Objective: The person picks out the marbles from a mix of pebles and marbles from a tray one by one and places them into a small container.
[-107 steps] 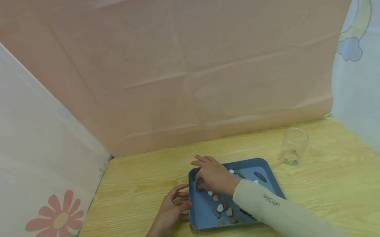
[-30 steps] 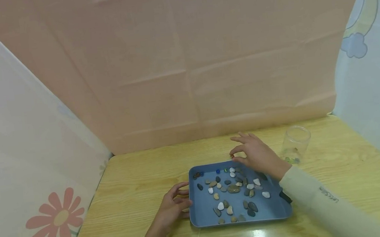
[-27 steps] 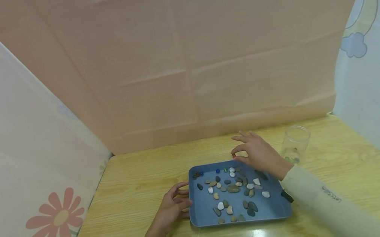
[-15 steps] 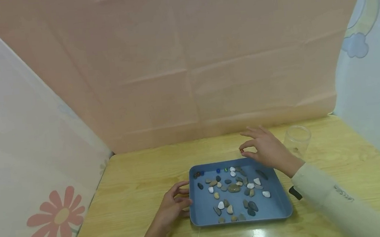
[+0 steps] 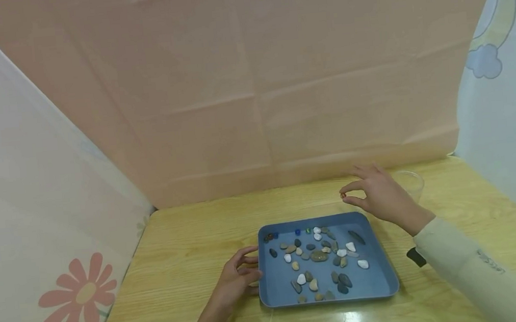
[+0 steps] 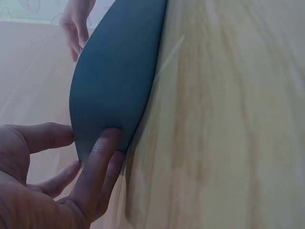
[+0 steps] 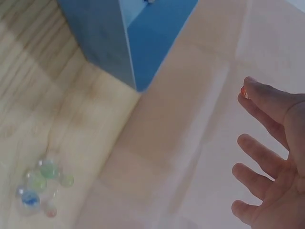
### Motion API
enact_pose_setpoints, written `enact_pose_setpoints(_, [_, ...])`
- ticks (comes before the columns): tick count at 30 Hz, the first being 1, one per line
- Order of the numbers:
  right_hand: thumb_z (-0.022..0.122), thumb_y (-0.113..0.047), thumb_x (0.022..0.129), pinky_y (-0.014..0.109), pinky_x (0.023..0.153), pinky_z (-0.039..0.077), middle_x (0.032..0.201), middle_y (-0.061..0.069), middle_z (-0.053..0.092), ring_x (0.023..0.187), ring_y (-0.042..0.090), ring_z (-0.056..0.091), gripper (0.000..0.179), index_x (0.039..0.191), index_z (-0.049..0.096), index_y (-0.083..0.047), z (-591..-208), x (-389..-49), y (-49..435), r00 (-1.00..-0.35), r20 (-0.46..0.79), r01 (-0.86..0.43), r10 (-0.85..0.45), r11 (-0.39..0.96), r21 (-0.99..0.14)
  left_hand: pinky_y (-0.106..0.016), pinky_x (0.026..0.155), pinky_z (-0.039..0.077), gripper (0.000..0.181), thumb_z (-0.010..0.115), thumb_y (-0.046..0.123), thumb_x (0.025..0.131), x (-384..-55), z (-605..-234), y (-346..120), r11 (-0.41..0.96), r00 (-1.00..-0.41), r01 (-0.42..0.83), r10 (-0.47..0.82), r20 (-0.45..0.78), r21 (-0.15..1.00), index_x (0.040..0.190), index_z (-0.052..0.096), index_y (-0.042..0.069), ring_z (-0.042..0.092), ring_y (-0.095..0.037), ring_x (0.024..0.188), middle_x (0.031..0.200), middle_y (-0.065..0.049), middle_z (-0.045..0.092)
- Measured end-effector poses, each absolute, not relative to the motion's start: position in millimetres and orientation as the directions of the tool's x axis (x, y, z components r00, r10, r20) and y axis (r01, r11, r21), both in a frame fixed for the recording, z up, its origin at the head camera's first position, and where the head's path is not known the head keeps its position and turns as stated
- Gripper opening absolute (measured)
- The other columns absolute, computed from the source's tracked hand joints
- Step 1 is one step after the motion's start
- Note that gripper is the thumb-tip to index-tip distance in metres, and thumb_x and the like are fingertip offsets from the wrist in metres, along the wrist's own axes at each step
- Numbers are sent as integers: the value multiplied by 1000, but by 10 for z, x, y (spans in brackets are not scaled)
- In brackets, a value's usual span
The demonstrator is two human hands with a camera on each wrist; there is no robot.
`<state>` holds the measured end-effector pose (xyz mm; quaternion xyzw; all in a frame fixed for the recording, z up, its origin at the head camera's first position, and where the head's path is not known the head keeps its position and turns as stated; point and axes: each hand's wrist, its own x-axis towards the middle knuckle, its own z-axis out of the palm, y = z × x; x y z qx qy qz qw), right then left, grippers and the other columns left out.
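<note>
Head cam first: the left hand (image 5: 236, 280) rests against the left edge of a blue tray (image 5: 279, 284), fingers loose and not gripping anything as far as I can see, while the right hand (image 5: 385, 196) has a tiny red marble (image 5: 343, 195) pinched between thumb and finger. The marble's just past the tray's far edge, close to the far right corner, and a clear cup (image 5: 416, 183) stands out beyond that corner, mostly hidden behind the hand. Tray's scattered with pebbles (image 5: 319, 256), plus a blue marble (image 5: 298, 232) and a green marble (image 5: 308, 231) along the far edge and some brown marbles (image 5: 270, 236) crowded into the far left corner. Left wrist cam: fingertips up against the tray's outer wall, looks like plain steadying to me. Right wrist cam: nice look at the pinch, other fingers spread apart, and off at lower left there's a cluster of glass marbles (image 7: 48, 168), greens and a blue; cup walls barely show there, so can't swear they're inside it. My guess is this is the carry step between tray and cup, and the next move calls for getting over the cup's rim before letting go.
</note>
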<state>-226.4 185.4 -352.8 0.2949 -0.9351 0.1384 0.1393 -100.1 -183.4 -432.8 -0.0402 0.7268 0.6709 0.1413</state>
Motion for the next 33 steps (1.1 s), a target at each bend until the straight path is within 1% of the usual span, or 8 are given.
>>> enact_pose_setpoints(4, [81, -25, 82, 71, 114, 23, 139, 21, 58, 139, 48, 40, 20, 100, 80, -18, -3502, -2269, 1949, -794, 351, -582, -496, 787, -206, -41, 74, 63, 64, 68, 1, 88, -995, -4329, -1834, 92, -956, -254, 127, -265, 963, 147, 43, 9, 63, -21, 101, 135, -24, 49])
enact_pose_setpoints(8, [81, -25, 82, 70, 114, 25, 141, 22, 56, 137, 49, 41, 21, 101, 79, -18, -3474, -2277, 2052, -796, 366, -577, -481, 786, -222, -40, 74, 63, 64, 68, 1, 88, -989, -4328, -1833, 95, -956, -256, 125, -266, 962, 147, 44, 8, 63, -20, 99, 135, -24, 50])
enact_pose_setpoints(12, [80, -26, 83, 72, 112, 25, 142, 23, 54, 137, 49, 41, 21, 102, 79, -18, -3448, -2299, 2170, -806, 365, -564, -466, 793, -231, -40, 74, 63, 64, 69, 1, 88, -991, -4332, -1830, 102, -956, -254, 123, -266, 962, 147, 44, 9, 63, -19, 99, 135, -24, 50])
enact_pose_setpoints(16, [80, -25, 83, 73, 109, 28, 142, 24, 54, 137, 49, 40, 22, 102, 78, -17, -3433, -2310, 2288, -813, 373, -551, -447, 797, -248, -41, 75, 63, 65, 69, 1, 88, -997, -4334, -1828, 97, -955, -259, 125, -269, 961, 147, 43, 10, 63, -21, 101, 135, -24, 50])
enact_pose_setpoints(21, [79, -26, 84, 71, 112, 26, 143, 26, 52, 138, 49, 39, 24, 105, 78, -14, -3439, -2333, 2437, -824, 381, -535, -420, 798, -276, -41, 75, 63, 65, 68, 1, 88, -1000, -4343, -1826, 90, -954, -260, 126, -270, 961, 147, 43, 9, 63, -21, 101, 136, -24, 49])
enact_pose_setpoints(27, [75, -28, 88, 70, 113, 25, 144, 27, 51, 138, 50, 39, 26, 108, 77, -11, -3431, -2350, 2577, -830, 389, -519, -399, 808, -280, -40, 73, 63, 64, 68, 2, 89, -999, -4354, -1830, 93, -956, -253, 129, -264, 963, 147, 43, 8, 63, -20, 100, 135, -25, 49])
enact_pose_setpoints(30, [75, -28, 88, 68, 110, 29, 143, 27, 51, 135, 51, 41, 26, 108, 77, -11, -3434, -2357, 2636, -828, 399, -516, -394, 813, -269, -40, 73, 63, 64, 68, 2, 89, -997, -4349, -1830, 95, -956, -252, 126, -263, 963, 147, 43, 8, 63, -19, 100, 135, -25, 50])
enact_pose_setpoints(33, [76, -25, 86, 67, 104, 34, 140, 28, 53, 129, 54, 45, 23, 105, 77, -12, -3450, -2372, 2693, -813, 428, -525, -394, 815, -246, -40, 74, 63, 64, 68, 2, 89, -995, -4343, -1827, 95, -956, -251, 130, -262, 963, 147, 43, 9, 63, -20, 100, 136, -25, 49])
